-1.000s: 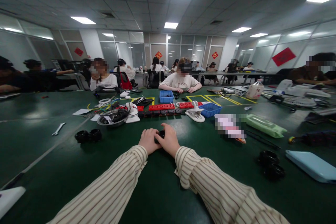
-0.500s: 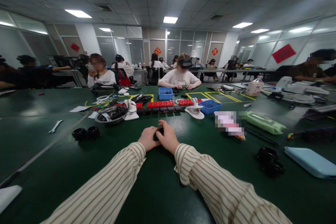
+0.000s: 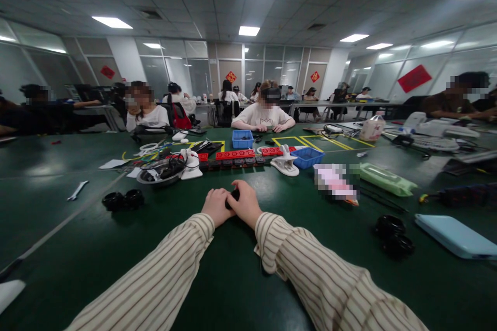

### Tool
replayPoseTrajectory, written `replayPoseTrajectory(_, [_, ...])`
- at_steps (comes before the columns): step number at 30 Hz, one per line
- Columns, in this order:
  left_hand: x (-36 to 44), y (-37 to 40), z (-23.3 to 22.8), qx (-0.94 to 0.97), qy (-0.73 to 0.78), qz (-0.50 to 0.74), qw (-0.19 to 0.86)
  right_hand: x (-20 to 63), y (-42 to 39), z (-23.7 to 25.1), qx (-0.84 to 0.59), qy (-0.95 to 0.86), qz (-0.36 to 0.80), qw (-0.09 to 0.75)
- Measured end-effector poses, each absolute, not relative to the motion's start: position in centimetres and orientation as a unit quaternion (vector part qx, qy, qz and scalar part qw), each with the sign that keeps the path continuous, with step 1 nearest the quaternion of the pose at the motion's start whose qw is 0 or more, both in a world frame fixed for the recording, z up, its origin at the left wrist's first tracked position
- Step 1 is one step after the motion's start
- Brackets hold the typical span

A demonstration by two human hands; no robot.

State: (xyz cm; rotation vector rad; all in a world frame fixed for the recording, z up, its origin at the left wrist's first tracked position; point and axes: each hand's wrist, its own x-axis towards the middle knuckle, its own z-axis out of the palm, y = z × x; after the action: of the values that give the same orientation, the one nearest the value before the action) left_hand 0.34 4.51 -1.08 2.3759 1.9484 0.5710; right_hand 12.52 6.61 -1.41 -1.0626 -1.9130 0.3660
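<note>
Both my hands meet over the green table in the centre of the head view. Between them is a small black round part (image 3: 233,198), mostly covered by fingers, so its kind does not show. My left hand (image 3: 217,207) is closed against its left side. From the right, my right hand (image 3: 247,201) wraps it with thumb and fingers. Glossy black ring-shaped parts lie on the table on either side: a pair (image 3: 123,199) to the left and a pair (image 3: 394,236) to the right.
Ahead stand red power strips (image 3: 235,154), a white clamp base (image 3: 285,161), blue bins (image 3: 306,157) and a bowl of cables (image 3: 161,173). A wrench (image 3: 77,191) lies left; a green packet (image 3: 386,179) and light-blue case (image 3: 456,236) lie right. A person (image 3: 264,114) sits opposite.
The whole view has shifted slightly, so the table things appear a little further left. My right fingers have shifted slightly over the black part; both hands stay on it.
</note>
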Motion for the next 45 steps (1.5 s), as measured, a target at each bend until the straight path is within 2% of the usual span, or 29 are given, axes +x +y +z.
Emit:
replayPoseTrajectory(6, [-1.1,5.8,-2.3,0.795,0.562,0.219,0.067,12.5,6.3,-1.3,-0.373,-0.786,0.204,0.449])
replayPoseTrajectory(14, [-0.4,4.8,-1.6,0.773,0.598,0.207,0.033,12.7,6.1,-1.2,-0.435,-0.775,0.117,0.443])
replayPoseTrajectory(22, [0.0,4.8,-1.4,0.756,0.627,0.186,0.002,12.4,6.4,-1.4,-0.464,-0.794,0.088,0.383])
replayPoseTrajectory(28, [-0.8,5.6,-1.8,0.783,0.580,0.218,0.051,12.6,6.7,-1.5,-0.406,-0.789,0.140,0.439])
replayPoseTrajectory(32, [-1.2,5.8,-2.2,0.801,0.553,0.218,0.070,12.6,6.4,-1.4,-0.382,-0.797,0.177,0.433])
replayPoseTrajectory(38, [-0.6,5.0,-1.7,0.777,0.597,0.198,0.037,12.6,6.0,-1.0,-0.440,-0.793,0.096,0.410])
replayPoseTrajectory(45, [0.4,4.7,-1.3,0.744,0.643,0.182,-0.002,12.4,6.0,-1.1,-0.495,-0.787,0.053,0.364])
